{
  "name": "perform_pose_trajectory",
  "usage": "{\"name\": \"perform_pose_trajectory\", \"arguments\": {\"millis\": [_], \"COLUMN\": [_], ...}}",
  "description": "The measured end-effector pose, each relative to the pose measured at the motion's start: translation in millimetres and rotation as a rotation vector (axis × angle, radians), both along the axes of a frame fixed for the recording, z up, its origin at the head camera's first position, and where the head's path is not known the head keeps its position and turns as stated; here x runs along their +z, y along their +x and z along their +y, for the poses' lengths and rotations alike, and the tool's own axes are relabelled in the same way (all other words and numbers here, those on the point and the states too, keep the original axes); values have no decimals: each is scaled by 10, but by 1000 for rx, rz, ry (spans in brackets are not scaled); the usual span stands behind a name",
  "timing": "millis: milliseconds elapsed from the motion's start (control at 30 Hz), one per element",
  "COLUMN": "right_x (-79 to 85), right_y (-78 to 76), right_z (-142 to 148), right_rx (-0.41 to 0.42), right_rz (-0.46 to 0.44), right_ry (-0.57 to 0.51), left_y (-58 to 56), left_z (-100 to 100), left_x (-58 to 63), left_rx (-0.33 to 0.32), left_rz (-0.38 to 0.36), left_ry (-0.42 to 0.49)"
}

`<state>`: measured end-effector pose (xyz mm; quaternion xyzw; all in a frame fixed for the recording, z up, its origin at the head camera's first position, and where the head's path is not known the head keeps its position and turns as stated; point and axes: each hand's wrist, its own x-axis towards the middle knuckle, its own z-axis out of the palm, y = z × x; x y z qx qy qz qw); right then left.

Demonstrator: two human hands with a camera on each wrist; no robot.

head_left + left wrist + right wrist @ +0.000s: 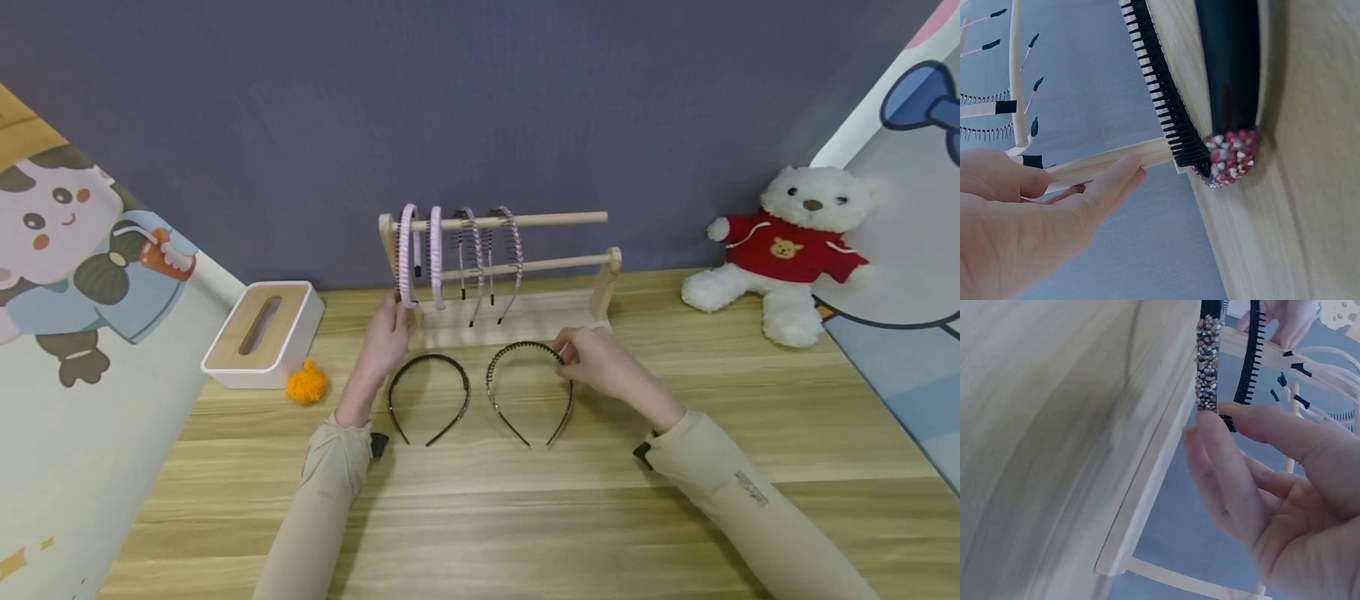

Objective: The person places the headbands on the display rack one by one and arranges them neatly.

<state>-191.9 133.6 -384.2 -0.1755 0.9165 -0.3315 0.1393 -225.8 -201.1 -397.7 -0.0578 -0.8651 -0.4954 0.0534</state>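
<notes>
My left hand (pixel 386 332) is at the left end of the wooden headband rack (pixel 510 329), its thumb and fingers gripping the side post below the leftmost pink headband (pixel 406 258). My right hand (pixel 596 362) pinches a black toothed headband (pixel 491 375) between thumb and fingertips at its upper right. In the right wrist view, a sparkly beaded band (pixel 1207 362) shows right at those fingertips. Another black headband (pixel 467 387) lies on the table by my left hand; pink and silver beads (pixel 1233 156) decorate it in the left wrist view.
A second pink headband (pixel 436 258) and two thin toothed ones, one a pink-brown headband (pixel 517 250), hang on the rack. A tissue box (pixel 262 333) and orange pompom (pixel 307 383) are at left; a white teddy bear (pixel 787 250) sits at right against the wall.
</notes>
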Motion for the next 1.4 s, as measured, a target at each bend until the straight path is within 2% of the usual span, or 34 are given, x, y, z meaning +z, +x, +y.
{"name": "perform_pose_trajectory", "arguments": {"millis": [267, 333, 800, 1100, 1400], "right_x": [91, 104, 311, 442, 543], "right_y": [27, 33, 58, 81, 133], "right_z": [90, 117, 306, 442, 515], "right_rx": [-4, -6, -85, -111, -148], "right_rz": [149, 162, 138, 255, 259], "right_ry": [10, 5, -79, -84, -129], "left_y": [8, 5, 20, 13, 19], "left_z": [2, -1, -1, -4, -2], "left_x": [12, 7, 4, 13, 9], "left_rx": [3, 1, 3, -2, 0], "left_rz": [-15, -16, -3, -10, -4], "left_ry": [14, 15, -14, -17, -23]}}
